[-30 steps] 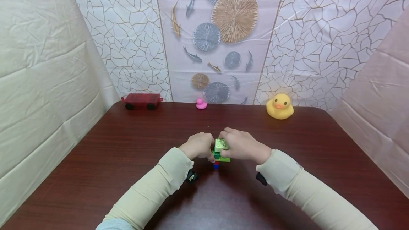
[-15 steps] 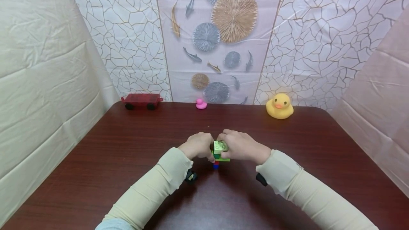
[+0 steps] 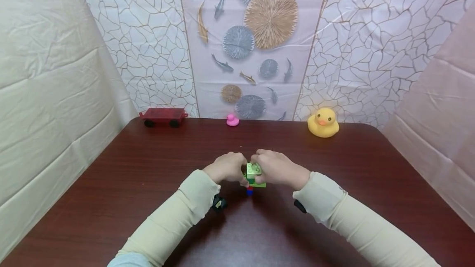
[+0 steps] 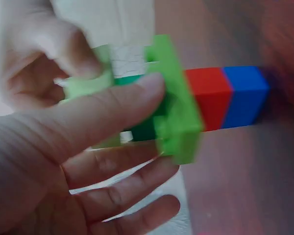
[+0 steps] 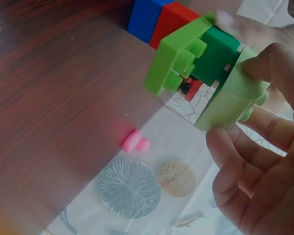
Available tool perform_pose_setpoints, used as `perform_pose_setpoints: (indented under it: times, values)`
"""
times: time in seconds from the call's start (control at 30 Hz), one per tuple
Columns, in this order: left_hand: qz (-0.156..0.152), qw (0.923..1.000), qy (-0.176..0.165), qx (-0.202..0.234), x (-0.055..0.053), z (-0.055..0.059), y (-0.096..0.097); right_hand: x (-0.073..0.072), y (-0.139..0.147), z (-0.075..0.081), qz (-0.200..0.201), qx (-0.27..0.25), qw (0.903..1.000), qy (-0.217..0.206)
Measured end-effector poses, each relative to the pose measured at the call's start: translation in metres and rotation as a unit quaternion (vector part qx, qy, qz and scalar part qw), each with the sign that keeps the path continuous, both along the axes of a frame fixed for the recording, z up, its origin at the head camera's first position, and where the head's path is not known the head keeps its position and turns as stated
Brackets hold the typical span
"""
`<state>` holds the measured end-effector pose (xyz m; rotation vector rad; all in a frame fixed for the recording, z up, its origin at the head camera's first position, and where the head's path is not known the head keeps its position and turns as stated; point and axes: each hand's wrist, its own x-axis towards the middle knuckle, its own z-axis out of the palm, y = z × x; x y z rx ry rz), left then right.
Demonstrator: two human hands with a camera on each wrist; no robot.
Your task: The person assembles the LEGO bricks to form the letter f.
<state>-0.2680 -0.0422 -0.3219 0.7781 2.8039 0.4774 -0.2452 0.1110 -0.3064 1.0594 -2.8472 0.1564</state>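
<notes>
While the block tower (image 3: 252,180) stands at the middle of the table (image 3: 148,168), blue base down, I steady it with my left hand (image 3: 226,168), thumb and fingers curled round the green bricks. My right hand (image 3: 276,168) pinches the pale green top brick (image 5: 232,95) (it sits tilted). Pink duck (image 3: 232,120), yellow duck (image 3: 323,122) and red cart (image 3: 163,116) line the far edge.

Both hands (image 3: 256,169) on brick stack (image 3: 254,175)
</notes>
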Motion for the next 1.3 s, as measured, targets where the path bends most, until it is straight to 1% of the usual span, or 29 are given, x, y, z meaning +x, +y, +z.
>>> perform_pose_setpoints:
  times: [0.13,0.2,0.3,0.53,0.8,0.97,1.03,1.17,1.3]
  values:
    - [-0.039,0.9987,0.005,0.033,-0.001,0.006,-0.002,-0.002,-0.001,0.002,0.007,-0.005,0.9999,-0.01]
    - [-0.056,0.9976,0.01,0.04,-0.001,0.008,-0.002,-0.002,0.0,0.003,0.006,-0.007,0.9998,-0.017]
    - [-0.065,0.9969,0.014,0.041,-0.002,0.01,-0.001,-0.003,0.001,0.005,0.006,-0.012,0.9997,-0.023]
    - [-0.061,0.9976,0.019,0.024,-0.002,0.007,0.002,-0.005,0.001,0.003,0.012,-0.019,0.9989,-0.042]
    - [-0.057,0.9979,0.02,0.024,-0.003,0.005,0.004,-0.004,0.002,0.002,-0.004,-0.023,0.9986,-0.048]
    - [-0.045,0.9985,0.011,0.029,-0.002,0.005,0.003,-0.002,0.003,0.0,-0.017,-0.031,0.9982,-0.049]
    - [-0.039,0.9986,0.004,0.034,-0.002,0.004,0.002,-0.001,0.004,-0.001,-0.026,-0.035,0.9972,-0.061]
    - [-0.033,0.9986,-0.004,0.042,-0.001,0.001,0.001,-0.001,0.008,-0.004,-0.031,-0.045,0.9947,-0.087]
    - [-0.032,0.9985,0.003,0.043,0.001,-0.001,0.0,-0.003,0.014,-0.012,-0.03,-0.051,0.9934,-0.098]
